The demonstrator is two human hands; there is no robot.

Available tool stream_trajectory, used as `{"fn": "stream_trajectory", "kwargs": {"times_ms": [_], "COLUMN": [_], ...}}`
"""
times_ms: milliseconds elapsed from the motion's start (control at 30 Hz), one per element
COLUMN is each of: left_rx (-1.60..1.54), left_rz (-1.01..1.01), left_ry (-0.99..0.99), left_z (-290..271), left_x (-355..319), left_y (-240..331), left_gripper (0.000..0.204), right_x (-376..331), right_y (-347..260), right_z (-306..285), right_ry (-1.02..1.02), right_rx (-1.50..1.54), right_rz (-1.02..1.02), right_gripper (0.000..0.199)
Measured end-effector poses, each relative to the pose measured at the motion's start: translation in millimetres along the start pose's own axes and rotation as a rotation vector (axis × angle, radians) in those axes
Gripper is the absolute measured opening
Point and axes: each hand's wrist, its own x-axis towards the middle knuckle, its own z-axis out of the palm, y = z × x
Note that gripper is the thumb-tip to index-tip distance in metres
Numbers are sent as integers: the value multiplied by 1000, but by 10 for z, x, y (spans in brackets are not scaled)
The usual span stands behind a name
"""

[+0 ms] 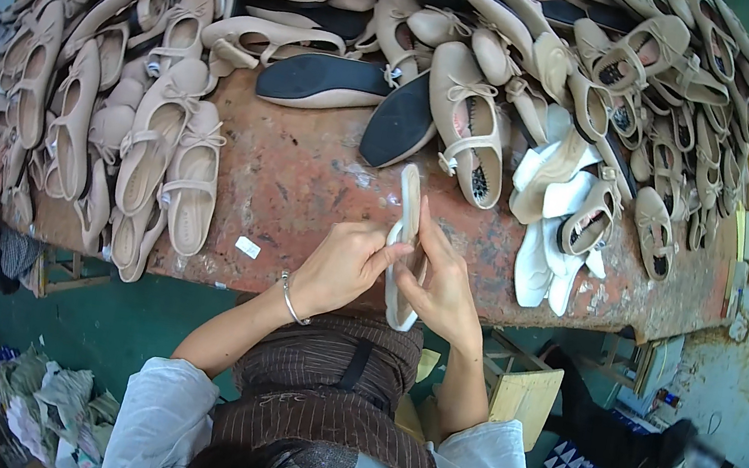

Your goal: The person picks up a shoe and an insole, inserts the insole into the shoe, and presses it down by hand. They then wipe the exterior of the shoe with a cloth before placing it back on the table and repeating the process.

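Note:
Between my two hands a thin beige-and-white insole point(410, 196) stands on its edge, close over the front edge of the table; there may be two layers together. My left hand point(345, 267) is closed with thumb and fingers pinching its left side. My right hand point(440, 287) presses against the other side, its fingers stretched up along it and the thumb across it. Beyond my hands lie a beige strapped shoe with a bow point(468, 127) and a shoe turned sole up point(401, 122). Right of my hands is a pile of white insoles point(535, 263).
The worn reddish table point(309, 152) carries heaps of beige shoes point(156, 138) on the left, back and right. A small white label point(248, 246) lies near its front edge. A wooden stool point(524, 397) stands below right. Other people sit at far left and lower right.

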Motion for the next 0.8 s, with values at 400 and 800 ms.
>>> {"fn": "stream_trajectory", "kwargs": {"times_ms": [400, 800], "left_rx": [464, -224], "left_rz": [46, -841], "left_ry": [58, 242], "left_z": [-109, -762], "left_x": [-117, 294], "left_y": [-8, -1291], "left_gripper": [39, 46], "right_x": [-51, -995], "right_y": [118, 1155], "right_z": [-46, -1514], "right_ry": [540, 1325], "right_rx": [216, 1118], "right_rz": [170, 82], "right_gripper": [64, 84]}}
